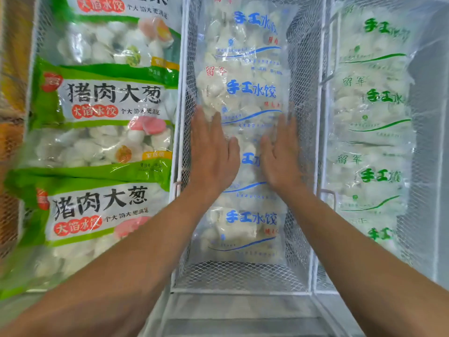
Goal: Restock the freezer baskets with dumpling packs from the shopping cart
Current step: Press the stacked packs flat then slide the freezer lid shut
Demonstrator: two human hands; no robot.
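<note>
Here, three white mesh freezer baskets side by side. Middle basket [301,76] holds clear dumpling packs with blue lettering [245,91], overlapping in a row. Left hand [212,152] and right hand [279,154] both lie flat on one of those packs, fingers spread, palms down, grip not closed on anything. Left basket: green-bordered packs [107,105]. Right basket: clear packs with green lettering [374,110]. Cart not seen.

Third blue-lettered pack [250,164] largely hidden beneath left hand [213,154] and right hand [279,154]. Topmost green-bordered pack [116,32] cut off at upper edge. Fine print illegible; far-left orange area [9,142] blurred.
</note>
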